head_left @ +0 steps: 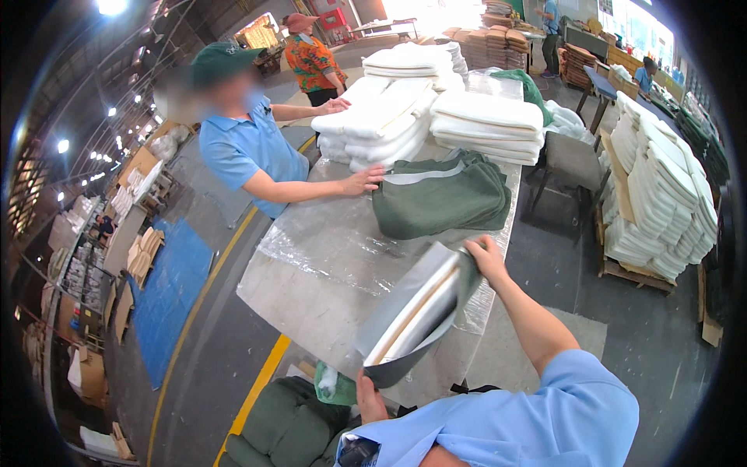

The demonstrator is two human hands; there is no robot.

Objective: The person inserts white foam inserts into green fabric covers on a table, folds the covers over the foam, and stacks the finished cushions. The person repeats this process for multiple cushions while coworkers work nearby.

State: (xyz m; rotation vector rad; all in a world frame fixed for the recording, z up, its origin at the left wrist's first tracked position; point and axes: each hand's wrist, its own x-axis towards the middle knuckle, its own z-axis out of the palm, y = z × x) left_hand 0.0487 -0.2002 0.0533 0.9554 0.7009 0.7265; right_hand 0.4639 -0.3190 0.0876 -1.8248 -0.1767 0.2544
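Note:
Between my hands, over the near end of the table, I hold a grey-green fabric cover [408, 360] tilted on its side. Its long opening faces up and shows white layered padding [420, 311] with a tan strip inside. My right hand [486, 261] pinches the cover's far corner. At the near end, my left hand [371, 398] is closed against the other corner, some fingers hidden beneath the fabric. Farther along the table lies a pile of dark green covers [443, 198] with a grey band. A co-worker's hand touches that pile's left edge.
The table [311, 268] has plastic sheeting over it. White pads [381, 109] are stacked at its far end, more pads [646, 187] on a pallet at right. A chair [572, 159] stands between. A co-worker [253, 148] stands at left; green bundles [292, 420] lie below.

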